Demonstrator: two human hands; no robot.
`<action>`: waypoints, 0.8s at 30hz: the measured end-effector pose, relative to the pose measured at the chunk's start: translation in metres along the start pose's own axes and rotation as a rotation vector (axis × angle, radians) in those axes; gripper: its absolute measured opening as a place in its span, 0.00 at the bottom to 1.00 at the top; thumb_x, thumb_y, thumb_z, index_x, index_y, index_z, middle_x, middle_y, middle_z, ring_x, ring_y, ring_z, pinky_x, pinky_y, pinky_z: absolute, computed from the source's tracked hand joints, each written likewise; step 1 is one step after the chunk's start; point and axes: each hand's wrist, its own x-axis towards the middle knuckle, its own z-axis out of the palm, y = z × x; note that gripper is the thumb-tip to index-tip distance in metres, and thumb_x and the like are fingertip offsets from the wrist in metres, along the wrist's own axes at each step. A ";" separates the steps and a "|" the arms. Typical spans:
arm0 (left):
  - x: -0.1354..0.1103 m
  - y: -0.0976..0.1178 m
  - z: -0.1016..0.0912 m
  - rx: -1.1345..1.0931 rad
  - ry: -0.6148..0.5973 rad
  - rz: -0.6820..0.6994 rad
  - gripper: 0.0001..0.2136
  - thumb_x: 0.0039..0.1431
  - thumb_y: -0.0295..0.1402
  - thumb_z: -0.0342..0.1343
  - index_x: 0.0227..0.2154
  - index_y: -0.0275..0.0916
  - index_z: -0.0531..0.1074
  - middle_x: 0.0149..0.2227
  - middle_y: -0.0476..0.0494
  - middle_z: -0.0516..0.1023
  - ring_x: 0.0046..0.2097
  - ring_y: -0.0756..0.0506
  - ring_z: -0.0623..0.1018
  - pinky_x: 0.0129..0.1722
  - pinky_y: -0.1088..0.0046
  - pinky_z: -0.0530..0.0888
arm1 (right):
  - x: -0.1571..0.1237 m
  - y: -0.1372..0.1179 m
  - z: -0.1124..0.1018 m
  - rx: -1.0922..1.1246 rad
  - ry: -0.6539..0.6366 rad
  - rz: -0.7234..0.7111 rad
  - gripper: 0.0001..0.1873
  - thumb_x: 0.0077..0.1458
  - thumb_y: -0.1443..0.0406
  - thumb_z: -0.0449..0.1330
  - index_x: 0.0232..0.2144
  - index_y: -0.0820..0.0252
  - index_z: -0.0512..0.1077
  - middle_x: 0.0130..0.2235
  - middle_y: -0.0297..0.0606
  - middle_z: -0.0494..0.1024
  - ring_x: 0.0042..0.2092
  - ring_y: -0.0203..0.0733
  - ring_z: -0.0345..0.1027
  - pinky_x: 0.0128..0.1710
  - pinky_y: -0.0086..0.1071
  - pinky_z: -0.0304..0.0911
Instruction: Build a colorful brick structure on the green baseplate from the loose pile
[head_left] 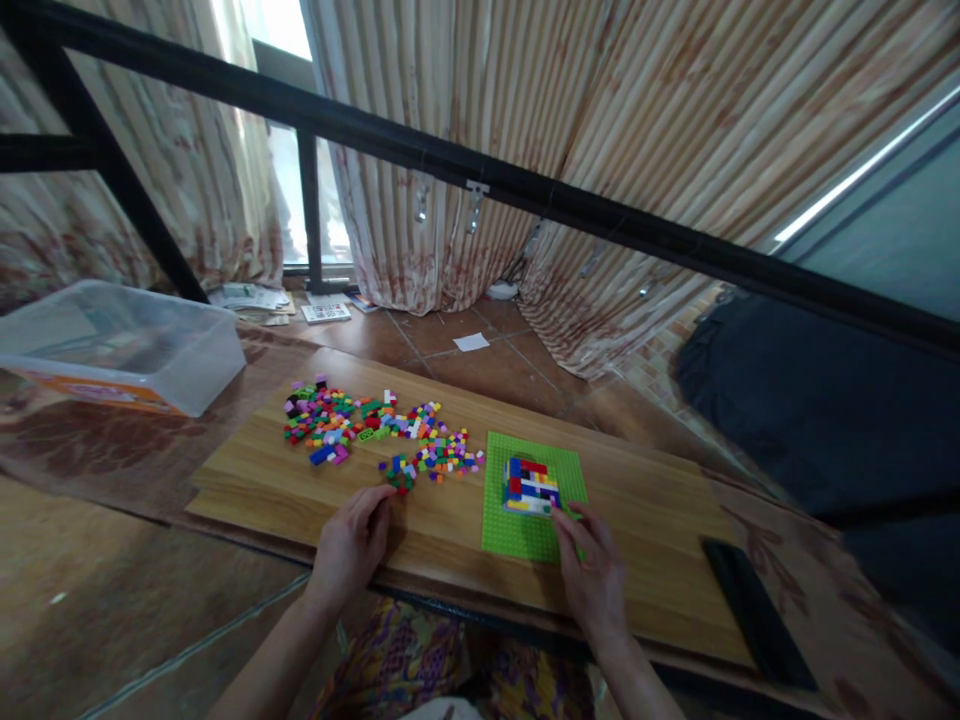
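A green studded baseplate (499, 530) lies on a wooden board, bearing a low block of multicoloured toy bricks (531, 485) in red, blue, white and yellow. My right hand (592, 565) is over the plate's right front part, thumb and fingers pinched at the near right corner of the block. A tiny pinkish toy brick (556, 505) shows at those fingertips. To the left, my left hand (351, 545) rests at the board's front edge with its fingers drawn together. Its fingertips touch the near side of a small cluster of loose bricks (400, 472); whatever they hold is hidden.
Many loose bricks (322, 415) are spread over the left half of the wooden board (645, 530). A clear plastic bin (191, 360) stands at far left. On the right end lies a dark flat object (757, 615). A black metal bar (450, 165) crosses before the curtains (465, 80).
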 end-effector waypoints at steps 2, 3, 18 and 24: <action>-0.001 -0.001 0.001 -0.001 -0.008 0.004 0.09 0.62 0.32 0.46 0.39 0.40 0.71 0.37 0.44 0.79 0.39 0.46 0.79 0.40 0.71 0.75 | -0.005 -0.010 -0.001 0.017 0.032 0.016 0.13 0.60 0.64 0.54 0.43 0.54 0.76 0.44 0.42 0.75 0.45 0.41 0.71 0.44 0.36 0.69; -0.002 -0.001 0.001 -0.003 -0.006 0.002 0.09 0.62 0.32 0.46 0.39 0.40 0.71 0.38 0.44 0.79 0.39 0.46 0.79 0.40 0.71 0.75 | -0.008 -0.016 0.001 0.035 0.036 0.021 0.12 0.60 0.64 0.54 0.43 0.55 0.76 0.44 0.41 0.76 0.45 0.41 0.71 0.45 0.36 0.68; -0.005 0.003 0.001 -0.077 -0.049 -0.048 0.09 0.63 0.29 0.46 0.41 0.41 0.70 0.38 0.45 0.77 0.40 0.48 0.77 0.40 0.72 0.74 | 0.032 -0.107 0.092 0.201 -0.338 -0.074 0.13 0.62 0.65 0.50 0.40 0.57 0.74 0.39 0.39 0.77 0.42 0.41 0.70 0.45 0.34 0.64; -0.003 0.006 -0.002 -0.084 -0.050 -0.062 0.09 0.63 0.29 0.46 0.40 0.41 0.70 0.38 0.45 0.77 0.40 0.47 0.77 0.41 0.72 0.74 | 0.040 -0.109 0.115 0.007 -0.358 -0.073 0.10 0.59 0.67 0.53 0.38 0.57 0.75 0.38 0.40 0.76 0.43 0.44 0.68 0.45 0.36 0.62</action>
